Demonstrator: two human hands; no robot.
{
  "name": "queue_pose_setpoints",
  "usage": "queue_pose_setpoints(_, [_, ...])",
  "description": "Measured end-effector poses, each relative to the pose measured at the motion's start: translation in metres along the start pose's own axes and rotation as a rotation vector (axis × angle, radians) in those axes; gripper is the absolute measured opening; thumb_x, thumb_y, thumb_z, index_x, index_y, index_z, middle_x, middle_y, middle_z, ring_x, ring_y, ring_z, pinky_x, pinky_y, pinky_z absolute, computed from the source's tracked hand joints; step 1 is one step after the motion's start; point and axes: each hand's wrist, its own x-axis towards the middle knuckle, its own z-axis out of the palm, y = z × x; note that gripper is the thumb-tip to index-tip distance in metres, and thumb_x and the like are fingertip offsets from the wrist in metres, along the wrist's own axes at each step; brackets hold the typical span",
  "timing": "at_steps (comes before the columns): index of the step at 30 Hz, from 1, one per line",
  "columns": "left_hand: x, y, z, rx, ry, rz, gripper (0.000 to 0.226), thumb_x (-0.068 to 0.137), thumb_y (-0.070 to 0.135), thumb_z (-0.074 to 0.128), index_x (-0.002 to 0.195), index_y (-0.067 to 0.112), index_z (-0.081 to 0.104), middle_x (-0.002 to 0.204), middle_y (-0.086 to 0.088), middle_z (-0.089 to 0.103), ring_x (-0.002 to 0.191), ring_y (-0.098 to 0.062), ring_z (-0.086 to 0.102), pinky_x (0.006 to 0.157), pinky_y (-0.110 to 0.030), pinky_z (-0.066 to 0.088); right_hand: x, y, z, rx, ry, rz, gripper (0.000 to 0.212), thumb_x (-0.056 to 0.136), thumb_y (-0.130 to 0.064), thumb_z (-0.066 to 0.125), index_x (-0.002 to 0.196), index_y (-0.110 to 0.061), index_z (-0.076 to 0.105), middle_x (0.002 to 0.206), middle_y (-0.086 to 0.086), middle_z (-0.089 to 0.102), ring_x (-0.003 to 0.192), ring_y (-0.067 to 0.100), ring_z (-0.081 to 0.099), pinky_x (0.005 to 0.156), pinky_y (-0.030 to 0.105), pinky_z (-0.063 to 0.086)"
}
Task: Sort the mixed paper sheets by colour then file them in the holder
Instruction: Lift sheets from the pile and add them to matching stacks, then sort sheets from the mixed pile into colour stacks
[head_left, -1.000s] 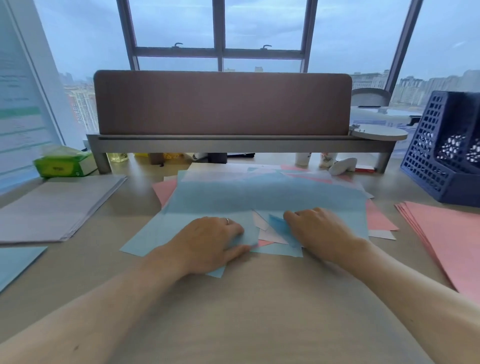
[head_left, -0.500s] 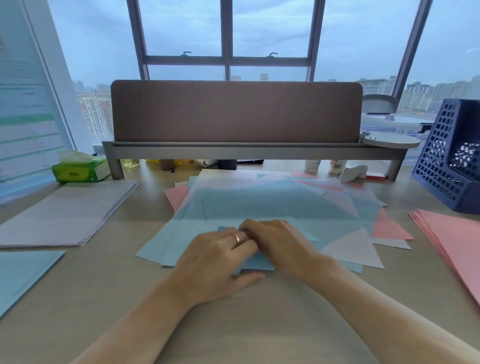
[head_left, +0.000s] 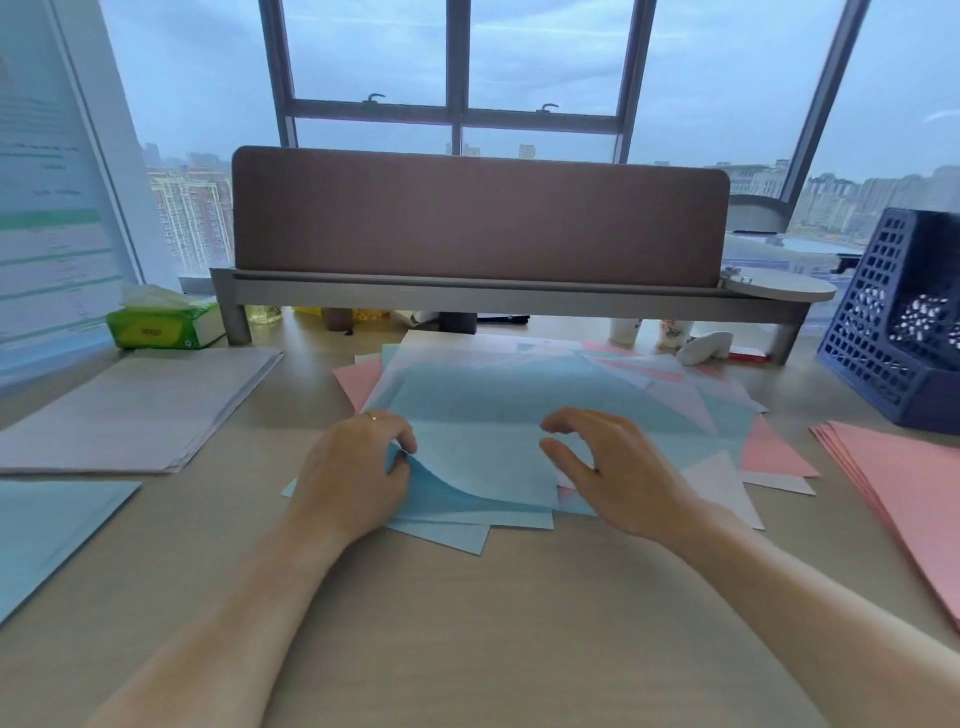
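A mixed pile of blue, pink and white sheets (head_left: 644, 400) is spread on the desk in front of me. My left hand (head_left: 353, 473) pinches the near left edge of the top blue sheet (head_left: 483, 457) and curls it up off the pile. My right hand (head_left: 608, 467) hovers just right of that sheet with fingers loosely curved, holding nothing. Sorted stacks lie around: white (head_left: 130, 410) at the left, blue (head_left: 47, 530) at the near left, pink (head_left: 904, 483) at the right. The dark blue mesh holder (head_left: 893, 332) stands at the far right.
A grey desk shelf (head_left: 498, 301) with a brown partition panel (head_left: 478, 218) runs across the back. A green tissue pack (head_left: 161, 322) sits back left. Small cups and a white object (head_left: 706, 348) stand under the shelf. Bare desk (head_left: 467, 623) lies near me.
My hands, close together on the sheets half a second ago, have drawn apart. The left hand now lifts the blue sheet's edge; the right hand has come off the paper.
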Motion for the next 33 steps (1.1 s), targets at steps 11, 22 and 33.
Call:
queue_pose_setpoints(11, [-0.008, 0.021, 0.005, -0.019, -0.416, 0.188, 0.073, 0.075, 0.075, 0.060, 0.140, 0.041, 0.049, 0.141, 0.026, 0.050, 0.127, 0.000, 0.049, 0.108, -0.024, 0.040, -0.017, 0.047, -0.030, -0.322, -0.371, 0.259, 0.072, 0.087, -0.053, 0.061, 0.149, -0.023, 0.042, 0.153, -0.007, 0.042, 0.141, 0.014, 0.038, 0.112, 0.026, 0.029])
queue_pose_setpoints(22, [-0.001, 0.011, 0.015, 0.007, -0.366, 0.005, 0.078, 0.085, 0.076, 0.054, 0.149, 0.034, 0.042, 0.156, 0.012, 0.040, 0.142, -0.012, 0.036, 0.119, -0.035, 0.031, -0.019, 0.037, -0.027, -0.451, -0.349, 0.199, 0.066, 0.092, -0.065, 0.045, 0.148, -0.032, 0.040, 0.149, -0.013, 0.046, 0.132, 0.015, 0.049, 0.102, 0.032, 0.041])
queue_pose_setpoints(33, [0.010, 0.017, 0.008, 0.306, -0.247, 0.134, 0.040, 0.100, 0.057, 0.045, 0.129, 0.034, 0.060, 0.115, 0.005, 0.071, 0.103, -0.017, 0.067, 0.087, -0.032, 0.054, -0.016, 0.039, -0.026, -0.417, -0.326, 0.138, 0.050, 0.094, -0.048, 0.049, 0.141, -0.029, 0.048, 0.136, -0.008, 0.058, 0.121, 0.017, 0.056, 0.098, 0.029, 0.044])
